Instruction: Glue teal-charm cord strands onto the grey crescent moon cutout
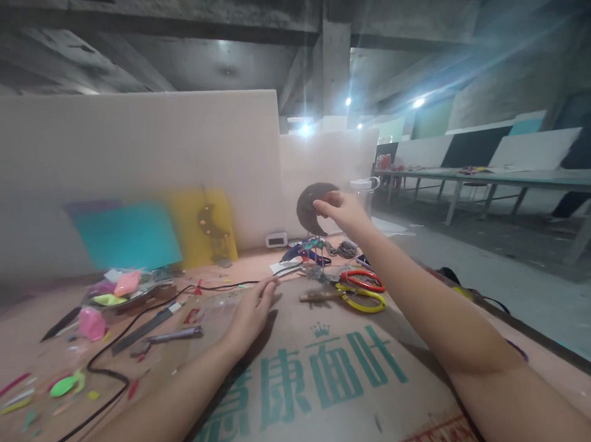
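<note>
A dark crescent moon shape point(307, 210) is held up by its upper edge between the thumb and fingers of my right hand point(342, 211). Small teal pieces and thin strands point(316, 245) hang below the crescent. My left hand point(255, 310) rests palm down near the far edge of the printed cardboard point(337, 405), its fingers lying flat and nothing visible in it. Red-handled scissors point(363, 281) and yellow-handled scissors point(361, 299) lie beneath my right forearm.
On the left lie a tray of coloured clay point(130, 294), a pink lump point(92, 323), a ruler point(145, 330) and a black cable point(99, 370). A yellow sheet with a similar crescent point(210, 223) leans on the white board. A small white clock point(276, 240) and lidded jar point(365, 193) stand behind.
</note>
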{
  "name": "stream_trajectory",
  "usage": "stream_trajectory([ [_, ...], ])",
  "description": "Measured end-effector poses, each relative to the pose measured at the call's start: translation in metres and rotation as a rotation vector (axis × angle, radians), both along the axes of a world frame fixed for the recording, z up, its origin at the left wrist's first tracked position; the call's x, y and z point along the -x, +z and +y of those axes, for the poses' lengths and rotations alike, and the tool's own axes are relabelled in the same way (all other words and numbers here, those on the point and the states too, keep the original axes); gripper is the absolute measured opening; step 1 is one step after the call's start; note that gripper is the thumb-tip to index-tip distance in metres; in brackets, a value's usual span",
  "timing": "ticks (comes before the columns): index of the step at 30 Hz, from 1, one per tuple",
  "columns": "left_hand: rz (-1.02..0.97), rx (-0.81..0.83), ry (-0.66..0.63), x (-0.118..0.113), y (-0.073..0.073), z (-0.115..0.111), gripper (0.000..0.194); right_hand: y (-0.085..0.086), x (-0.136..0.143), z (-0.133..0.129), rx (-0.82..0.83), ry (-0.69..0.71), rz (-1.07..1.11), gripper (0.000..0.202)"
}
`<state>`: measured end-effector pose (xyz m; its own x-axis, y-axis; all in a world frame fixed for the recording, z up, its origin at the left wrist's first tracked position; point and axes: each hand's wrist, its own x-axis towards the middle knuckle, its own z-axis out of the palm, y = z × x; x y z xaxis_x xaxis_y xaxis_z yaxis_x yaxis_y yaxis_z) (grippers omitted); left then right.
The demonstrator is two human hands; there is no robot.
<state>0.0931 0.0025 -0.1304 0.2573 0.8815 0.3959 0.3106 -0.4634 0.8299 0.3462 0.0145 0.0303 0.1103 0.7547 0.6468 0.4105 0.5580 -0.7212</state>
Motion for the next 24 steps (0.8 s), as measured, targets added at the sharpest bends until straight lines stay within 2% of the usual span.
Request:
stream_trajectory([
  [3,-0.021,-0.014,0.003,-0.002,0.005,-0.003,0.043,-0.002,0.01,-0.003,0.027,0.044,-0.011,0.028],
  [6,-0.053,-0.034,0.009,0.0,0.021,-0.004,0.044,-0.005,0.021,-0.007,0.062,0.092,-0.021,0.029],
  [11,-0.071,-0.119,0.036,0.014,0.066,-0.007,0.049,-0.014,0.045,-0.015,0.129,0.179,-0.024,0.026],
  [14,-0.019,-0.248,0.051,0.022,0.094,-0.019,0.043,-0.018,0.062,-0.025,0.151,0.238,-0.043,0.025],
  [16,0.01,-0.371,0.073,0.025,0.106,-0.028,0.042,-0.02,0.072,-0.036,0.162,0.275,-0.063,0.024],
  [19,0.012,-0.446,0.091,0.029,0.117,-0.039,0.042,-0.019,0.083,-0.054,0.16,0.274,-0.124,0.022],
  [24,0.03,-0.557,0.117,0.033,0.124,-0.048,0.037,-0.016,0.091,-0.071,0.114,0.227,-0.209,0.017],
])
